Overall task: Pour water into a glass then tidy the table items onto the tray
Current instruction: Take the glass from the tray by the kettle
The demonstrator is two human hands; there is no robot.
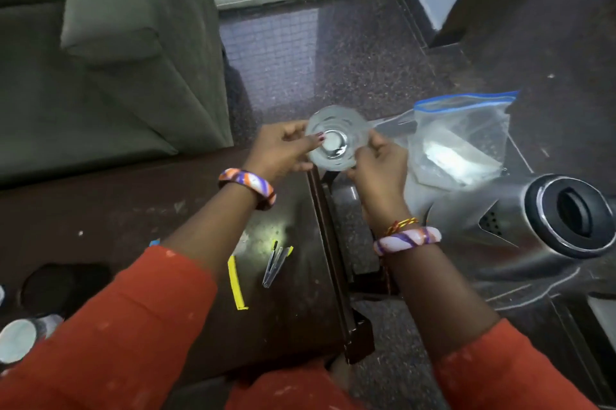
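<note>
A clear drinking glass is held upright between both hands, above the gap between the dark table and the steel tray. My left hand grips its left side with the thumb on the rim. On the right side my right hand clasps it. A steel kettle with a black lid stands on the tray at the right. I cannot tell whether the glass holds water.
A clear zip bag with white contents lies behind the kettle. On the table lie a yellow strip, a small clear clip and, at the left edge, a white cup. A grey sofa stands behind the table.
</note>
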